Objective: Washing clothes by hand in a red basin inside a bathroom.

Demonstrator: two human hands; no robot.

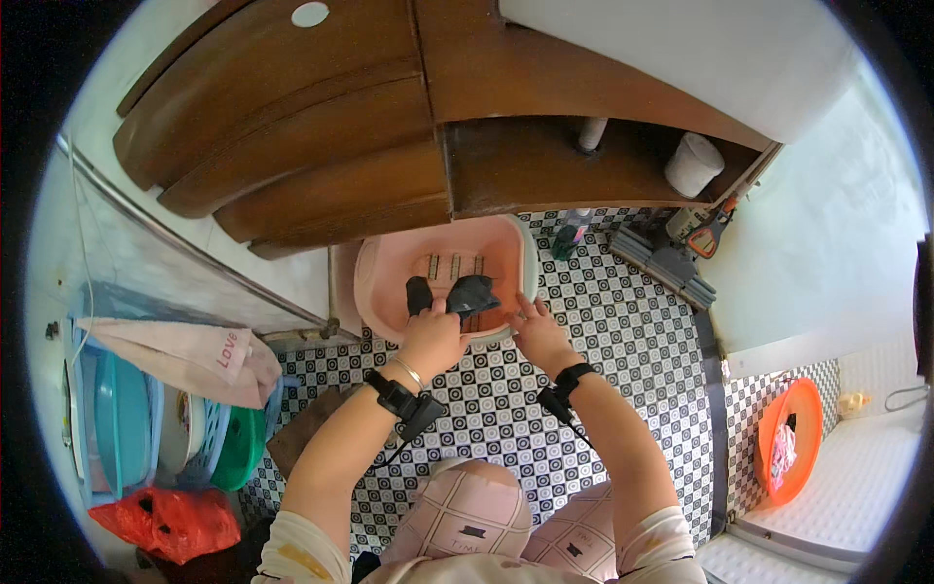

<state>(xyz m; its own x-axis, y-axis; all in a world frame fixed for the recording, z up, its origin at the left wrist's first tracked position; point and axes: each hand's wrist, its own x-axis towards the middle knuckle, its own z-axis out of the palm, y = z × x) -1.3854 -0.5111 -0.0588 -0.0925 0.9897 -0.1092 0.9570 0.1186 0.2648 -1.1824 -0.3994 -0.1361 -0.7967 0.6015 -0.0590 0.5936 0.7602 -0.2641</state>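
The left hand (pixel 435 339) reaches into a pink basin (pixel 387 265), and its grip is clamped on a dark cloth (pixel 474 294). This cloth is inside the basin, bunched, with one part at each side of the fingers. The right hand (pixel 542 339) touches the basin's right rim; I cannot tell if its grip is closed there. The basin stands on the patterned floor (pixel 623 360), just beside a brown cabinet (pixel 321 136).

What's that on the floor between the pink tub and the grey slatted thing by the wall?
A dark bottle stands there on the patterned floor, between the pink tub and the grey slatted thing; the head view shows it.
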